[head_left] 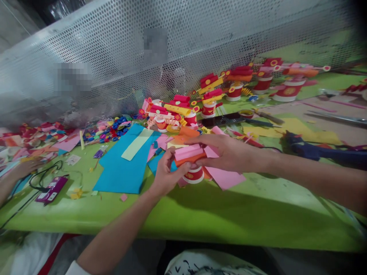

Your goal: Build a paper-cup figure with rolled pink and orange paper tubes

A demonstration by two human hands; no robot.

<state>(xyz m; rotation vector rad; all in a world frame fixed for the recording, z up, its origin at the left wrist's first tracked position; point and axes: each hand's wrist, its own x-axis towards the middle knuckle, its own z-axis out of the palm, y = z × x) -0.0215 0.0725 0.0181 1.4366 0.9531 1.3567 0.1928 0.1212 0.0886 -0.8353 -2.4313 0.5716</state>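
In front of me stands a small red and white paper cup point(194, 175), with a pink roll point(187, 152) and an orange roll point(190, 159) lying side by side on top. My left hand point(169, 171) grips the left end of the rolls, thumb along the near side. From the right, my right hand point(229, 152) reaches over the rolls' right end, its fingers on the far side and its thumb at the front. The cup's upper part is hidden by the rolls and thumbs. Pink sheets point(225, 178) lie around the cup.
Blue sheets point(123, 173) carry a pale green strip point(137, 144). Similar cup crafts point(208, 109) line the perforated metal screen point(114, 57). Scissors point(266, 116) and a dark blue glue gun point(315, 149) lie right. At left are a purple power strip point(52, 190) and another person's hand point(27, 168).
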